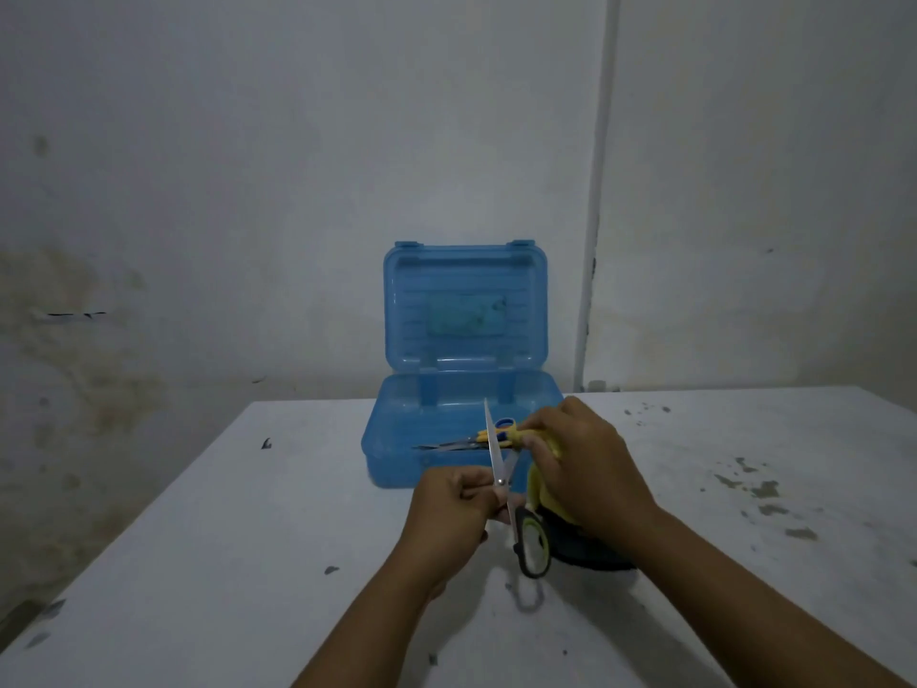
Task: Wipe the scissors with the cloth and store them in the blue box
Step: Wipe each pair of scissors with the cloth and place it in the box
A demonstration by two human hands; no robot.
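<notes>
A: Where's everything, taking the blue box (pixel 397 454) as the mark?

B: In front of it, the right hand (pixel 583 469) grips the cloth (pixel 543 494); the left hand (pixel 454 504) pinches the open scissors (pixel 501 481) at the pivot.

A: Advice?

B: Wipe toward the tip, fingers off the edges.

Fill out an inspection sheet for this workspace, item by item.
Surface: white table, scuffed with dark marks and chipped paint.
Job's things: blue box open, lid upright; yellow-and-blue scissors already lying inside. Black-and-green scissors held above the table, blades open and pointing up. Yellow cloth at one blade.
Clutter: dark object on the table under the right wrist, mostly hidden; cannot identify.
Hands: left hand pinches the scissors near the pivot; right hand grips the cloth.
Cables: nothing seen.
Surroundings: stained white wall; vertical white pipe on it.
</notes>
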